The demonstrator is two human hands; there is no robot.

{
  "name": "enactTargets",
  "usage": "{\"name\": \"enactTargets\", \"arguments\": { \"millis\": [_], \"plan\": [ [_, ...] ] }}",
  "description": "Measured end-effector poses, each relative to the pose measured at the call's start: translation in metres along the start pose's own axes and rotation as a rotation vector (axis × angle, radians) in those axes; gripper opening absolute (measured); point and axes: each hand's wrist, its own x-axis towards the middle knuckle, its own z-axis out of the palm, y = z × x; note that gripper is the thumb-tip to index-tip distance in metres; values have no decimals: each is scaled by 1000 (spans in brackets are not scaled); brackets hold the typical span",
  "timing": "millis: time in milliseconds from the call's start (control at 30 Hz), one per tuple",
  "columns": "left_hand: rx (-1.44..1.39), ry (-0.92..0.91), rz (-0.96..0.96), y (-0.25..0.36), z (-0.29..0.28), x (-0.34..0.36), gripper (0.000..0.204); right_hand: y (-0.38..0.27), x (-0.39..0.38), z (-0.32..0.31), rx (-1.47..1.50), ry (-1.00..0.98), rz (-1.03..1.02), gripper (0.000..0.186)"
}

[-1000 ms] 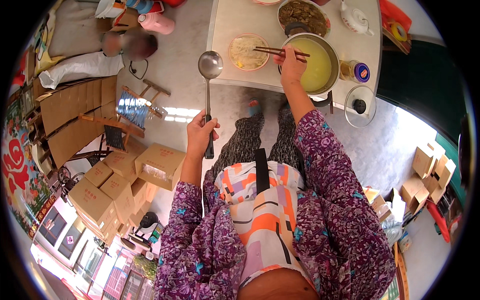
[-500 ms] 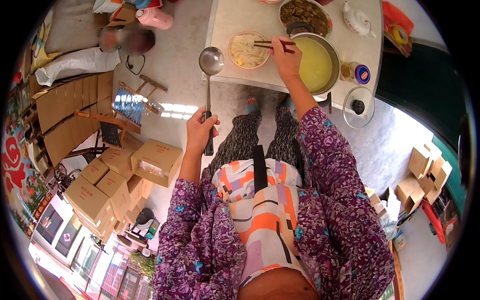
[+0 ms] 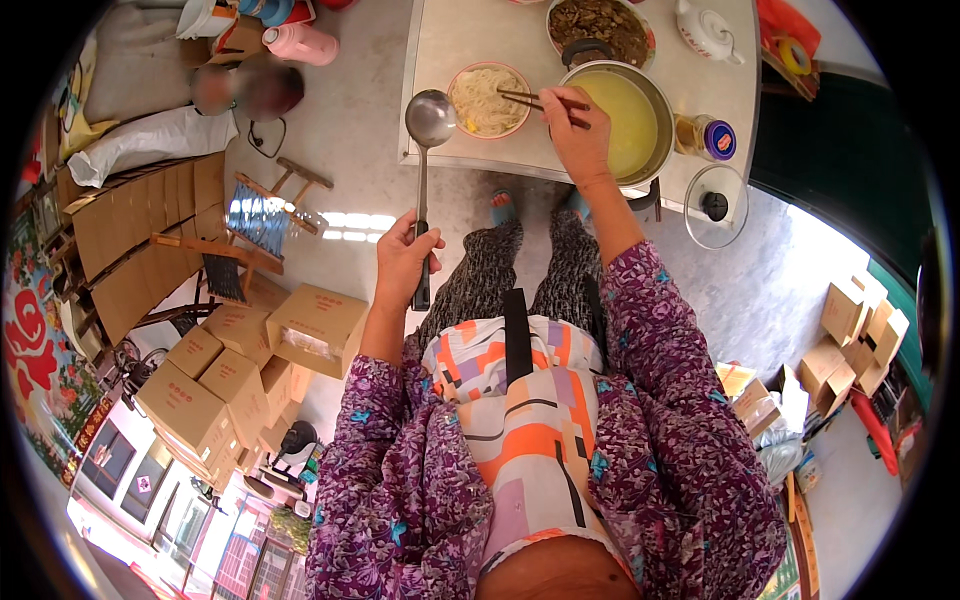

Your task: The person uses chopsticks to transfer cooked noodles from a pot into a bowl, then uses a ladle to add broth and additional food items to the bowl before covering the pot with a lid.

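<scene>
My left hand [image 3: 408, 258] is closed round the black handle of a steel ladle [image 3: 432, 118], held upright in the view with its bowl at the left of the table's near edge. My right hand [image 3: 578, 135] grips dark chopsticks [image 3: 518, 97], their tips at the pale noodles in a pink-rimmed bowl [image 3: 487, 113]. Beside that bowl, under and right of the hand, stands a steel pot of yellow liquid [image 3: 630, 135].
The pale table [image 3: 438, 40] also holds a dish of brown food [image 3: 600, 30], white teapot [image 3: 705, 30], purple-lidded jar [image 3: 718, 140] and glass lid [image 3: 730, 200]. A folding chair [image 3: 255, 205] and stacked cartons [image 3: 310, 325] stand left, more cartons [image 3: 845, 310] right.
My right hand has shifted slightly, first up and left toward the noodles, then a little down. The ladle has moved a little right and up, still held in my left hand.
</scene>
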Motion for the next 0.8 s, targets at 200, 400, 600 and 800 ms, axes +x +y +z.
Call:
{"name": "enactTargets", "arguments": {
  "millis": [200, 400, 600, 800],
  "plan": [
    [31, 3, 15, 4, 0, -1, 43, 0, -18, 4, 14, -64, 4, 7],
    [38, -8, 21, 4, 1, 0, 43, -26, -20, -34, 125, 10, 166, 17],
    [26, -37, 41, 10, 3, 1, 43, -42, -23, -110, 368, 341, 201, 25],
    [-7, -151, 72, 20, 14, 0, 42, -23, -54, -179, 673, 650, 331, 30]
  ]
}}
